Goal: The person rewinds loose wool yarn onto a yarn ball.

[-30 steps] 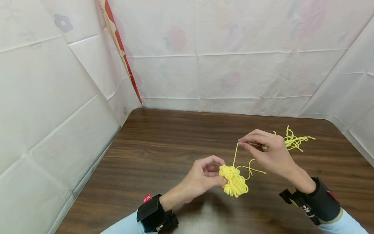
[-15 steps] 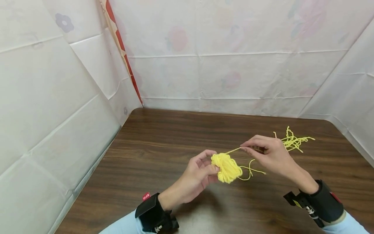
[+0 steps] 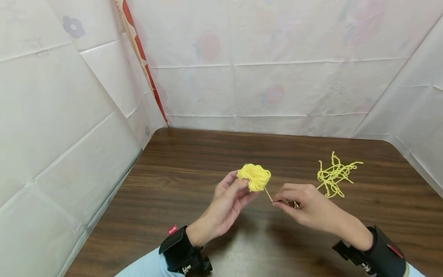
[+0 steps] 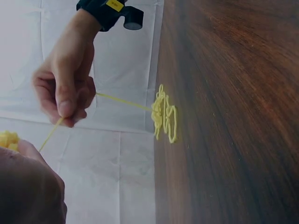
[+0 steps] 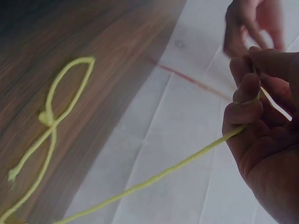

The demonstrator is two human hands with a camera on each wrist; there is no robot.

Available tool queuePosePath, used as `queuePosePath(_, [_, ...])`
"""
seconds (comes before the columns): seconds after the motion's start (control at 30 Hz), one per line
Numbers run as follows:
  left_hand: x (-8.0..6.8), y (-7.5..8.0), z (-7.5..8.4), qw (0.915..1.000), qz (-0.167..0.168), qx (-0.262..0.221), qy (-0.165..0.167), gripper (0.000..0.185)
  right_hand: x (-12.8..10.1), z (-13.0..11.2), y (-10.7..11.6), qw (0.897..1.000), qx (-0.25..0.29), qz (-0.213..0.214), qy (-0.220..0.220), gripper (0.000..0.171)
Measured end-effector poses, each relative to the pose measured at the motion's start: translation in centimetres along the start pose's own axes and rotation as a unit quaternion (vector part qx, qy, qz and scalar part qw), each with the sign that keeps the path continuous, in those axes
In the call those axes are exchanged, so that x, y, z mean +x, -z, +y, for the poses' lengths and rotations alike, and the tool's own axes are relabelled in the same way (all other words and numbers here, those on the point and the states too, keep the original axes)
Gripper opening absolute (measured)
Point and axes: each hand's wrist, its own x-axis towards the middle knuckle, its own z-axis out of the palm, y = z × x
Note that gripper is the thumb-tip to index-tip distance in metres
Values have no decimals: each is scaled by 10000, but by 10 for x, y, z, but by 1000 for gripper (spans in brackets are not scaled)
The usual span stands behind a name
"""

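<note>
My left hand (image 3: 225, 206) grips a small ball of yellow yarn (image 3: 254, 177) between thumb and fingers, raised over the table. To its right, my right hand (image 3: 309, 206) pinches a yarn strand (image 3: 268, 194) that runs from the lower right of the ball to the fingertips. In the left wrist view the right hand (image 4: 67, 77) has the strand leaving both sides of it, one length toward the ball, the other toward loose yarn (image 4: 161, 114). The right wrist view shows the strand (image 5: 163, 175) passing through curled fingers, with the left hand (image 5: 252, 23) blurred behind.
A loose tangle of yellow yarn (image 3: 333, 175) lies on the brown wooden table (image 3: 194, 154) at the right. White patterned sheets (image 3: 221, 88) hang along the back and sides. A red-and-beige strip (image 3: 143, 63) runs down the left corner.
The ball has risen away and left, turning in my left hand. My right hand has come lower and nearer, so the strand now leaves below the ball. The tangle has shifted slightly left.
</note>
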Motion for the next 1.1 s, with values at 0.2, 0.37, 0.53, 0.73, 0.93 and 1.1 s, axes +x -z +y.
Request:
queuePosePath(0.2, [4,1,-2,9986,500,140,-57,40,3,-18,-2,9993,-203,-130,276,16])
queuePosePath(0.37, [4,2,-7,9935,812,757,-259,35,6,-27,-1,9970,-334,10,701,20])
queuePosePath(0.53, [1,1,-10,9817,799,1634,-570,35,9,-31,0,9936,-611,164,931,24])
queuePosePath(0.73, [-3,1,-12,9617,484,2610,-687,35,15,-31,5,9835,-798,664,1483,22])
queuePosePath(0.93, [-5,0,-13,9524,87,2979,-636,33,19,-29,10,9788,-713,978,1652,23])
queuePosePath(1.1, [-6,-1,-14,9476,-74,3142,-564,33,19,-24,15,9802,-597,1031,1585,22])
